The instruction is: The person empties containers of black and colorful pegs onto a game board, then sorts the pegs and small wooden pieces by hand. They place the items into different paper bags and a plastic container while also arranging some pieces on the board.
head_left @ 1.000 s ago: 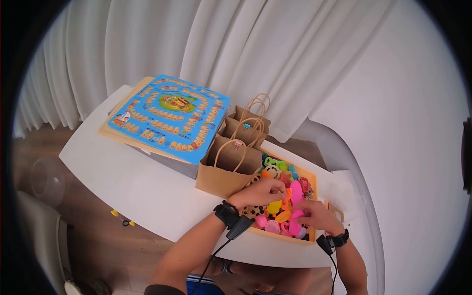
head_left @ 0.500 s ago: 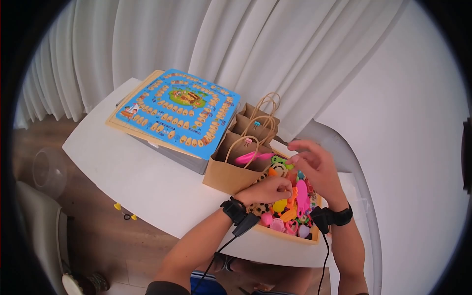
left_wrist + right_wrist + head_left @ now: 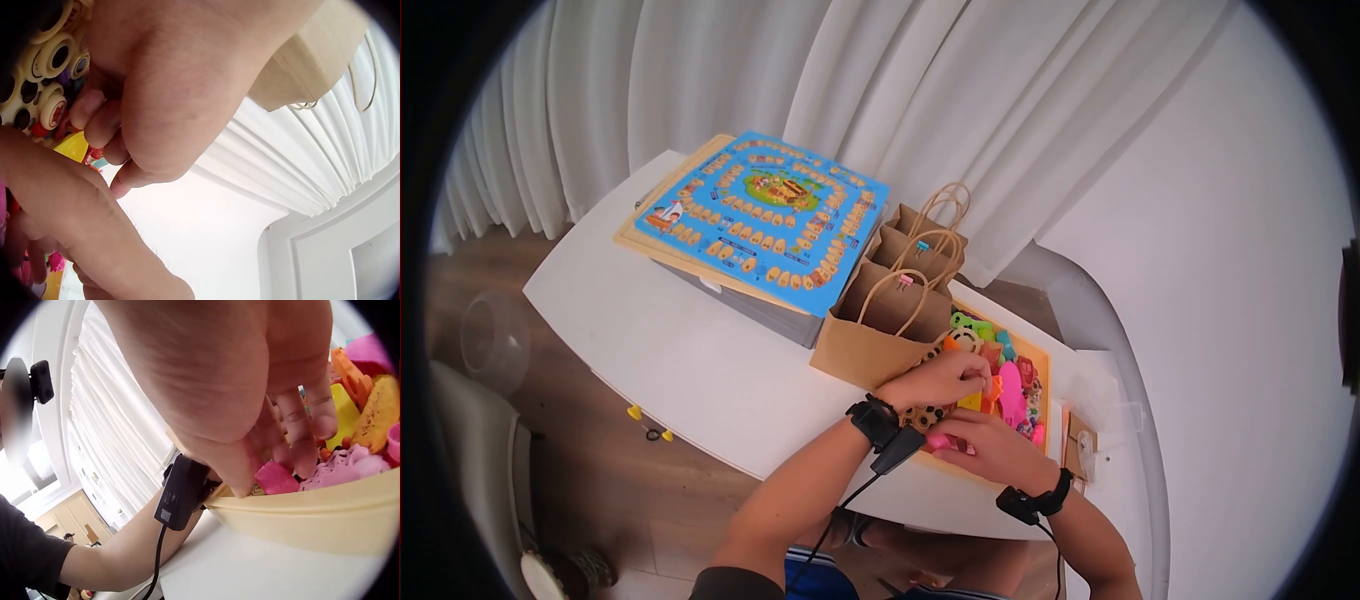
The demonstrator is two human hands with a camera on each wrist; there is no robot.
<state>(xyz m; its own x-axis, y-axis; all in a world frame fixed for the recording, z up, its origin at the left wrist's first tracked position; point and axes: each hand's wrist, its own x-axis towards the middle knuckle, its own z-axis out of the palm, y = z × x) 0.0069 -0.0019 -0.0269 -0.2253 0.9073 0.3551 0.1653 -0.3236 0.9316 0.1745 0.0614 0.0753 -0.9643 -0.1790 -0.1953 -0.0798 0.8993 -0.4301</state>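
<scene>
In the head view a shallow wooden box (image 3: 1047, 400) holds a mixed heap of small toys. Its near left corner has my right hand (image 3: 1000, 447) over it, thumb and fingertips around a small pink toy piece (image 3: 277, 479) at the box's rim. Beside that piece lie a lacy pink toy (image 3: 344, 465) and a yellow toy (image 3: 344, 412). My left hand (image 3: 940, 380) hovers at the box's left side, fingers loosely curled, nothing visible in them. Cream round pieces (image 3: 56, 56) with dark centres lie under it. A long bright pink toy (image 3: 1012, 395) sits mid-box.
Several brown paper bags with handles stand in a row; the front bag (image 3: 860, 352) adjoins the box. Pink and blue clips sit on them. Behind left, a blue game board (image 3: 770, 220) tops a grey case (image 3: 770, 320). A small brown box (image 3: 1082, 450) lies right.
My right hand carried a pink toy from the box to the front bag, where it dropped from sight, then returned to the box's near left corner. The left hand stayed in place.
</scene>
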